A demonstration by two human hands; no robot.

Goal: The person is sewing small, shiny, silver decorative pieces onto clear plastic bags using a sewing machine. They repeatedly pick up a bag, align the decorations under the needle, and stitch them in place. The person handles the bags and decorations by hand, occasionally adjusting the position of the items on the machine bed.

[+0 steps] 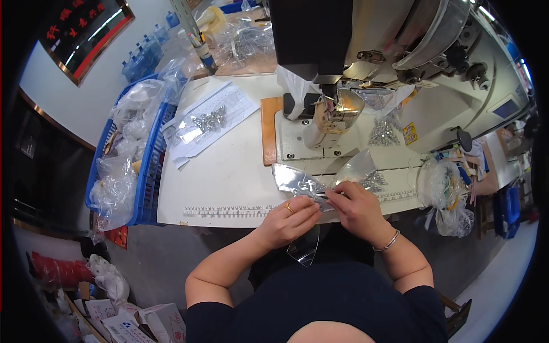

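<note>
At the table's front edge, my left hand [290, 219], with a ring on it, is closed on a shiny clear plastic piece [289, 178]. Its petal-shaped flaps spread toward the sewing machine, and one clear flap [304, 249] hangs below the table edge. Small silvery bits cluster at its middle, beside my fingers. My right hand [360, 210] pinches close to that middle, its fingertips nearly meeting the left ones. A thin dark sliver shows between them; what it is I cannot make out. Beyond the hands stands the sewing machine head [334, 117] over its metal plate [291, 140].
A pile of silvery beads [384, 132] lies right of the machine, and a smaller pile [374, 182] near my right hand. More rest on white papers [237, 106] at left. A blue basket [150, 171] of plastic bags stands left; a ruler strip [229, 211] runs along the front edge.
</note>
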